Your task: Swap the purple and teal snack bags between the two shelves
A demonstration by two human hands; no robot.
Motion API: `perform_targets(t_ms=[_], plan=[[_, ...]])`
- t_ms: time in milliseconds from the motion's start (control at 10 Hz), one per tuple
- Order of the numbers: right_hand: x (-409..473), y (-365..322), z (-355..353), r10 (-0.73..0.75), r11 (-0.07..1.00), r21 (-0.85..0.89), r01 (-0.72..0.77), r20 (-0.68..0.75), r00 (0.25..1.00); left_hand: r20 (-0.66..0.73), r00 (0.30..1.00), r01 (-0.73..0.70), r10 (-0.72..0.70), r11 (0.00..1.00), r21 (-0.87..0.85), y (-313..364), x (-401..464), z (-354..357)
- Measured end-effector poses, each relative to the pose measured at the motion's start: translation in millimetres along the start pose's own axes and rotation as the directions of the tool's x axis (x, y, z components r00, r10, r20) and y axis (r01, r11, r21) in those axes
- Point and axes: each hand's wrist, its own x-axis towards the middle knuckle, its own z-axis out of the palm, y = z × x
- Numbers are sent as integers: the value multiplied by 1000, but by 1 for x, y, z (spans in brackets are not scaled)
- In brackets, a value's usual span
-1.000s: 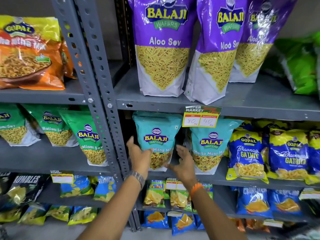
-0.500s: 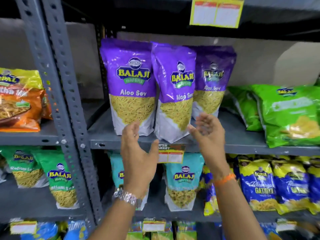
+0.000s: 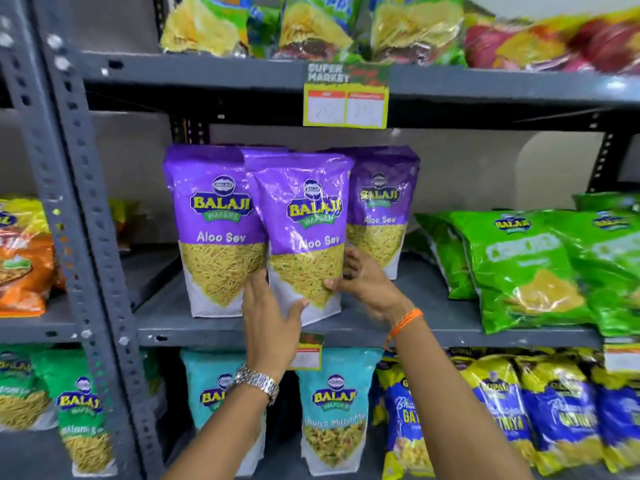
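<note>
Three purple bags [image 3: 221, 223], two teal bags [image 3: 334, 410].

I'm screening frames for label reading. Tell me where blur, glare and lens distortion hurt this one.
Head view: the top-shelf packets and price tag are smeared by motion blur; glare streaks the middle purple bag, gripped by the left hand and right hand; wide-angle distortion bends the shelf upright at the left edge.

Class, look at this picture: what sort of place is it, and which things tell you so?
Probably a shop's snack aisle: metal shelves, rows of packaged snack bags and a "Super Market" price tag.
</note>
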Motion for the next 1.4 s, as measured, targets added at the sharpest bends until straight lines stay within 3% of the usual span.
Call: perform_targets(t_ms=[200,400,800,1300,1400], plan=[[-24,-12,-41,-18,1000,-8,17,-181,983,137,990,-15,27,996,-86,22,11,16],[-44,-14,-74,-28,999,-37,17,-326,945,244,969,94,-34,966,-240,39,19,50],[-47,4,-90,-27,997,-76,-5,-416,909,351,935,135,-55,969,-209,42,26,78],[-62,-21,-90,63,998,5,-66,-400,915,384,923,120,-21,964,-237,39,27,75],[-83,-46,-107,-116,986,33,164,-572,812,239,970,17,35,976,-215,39,24,64]])
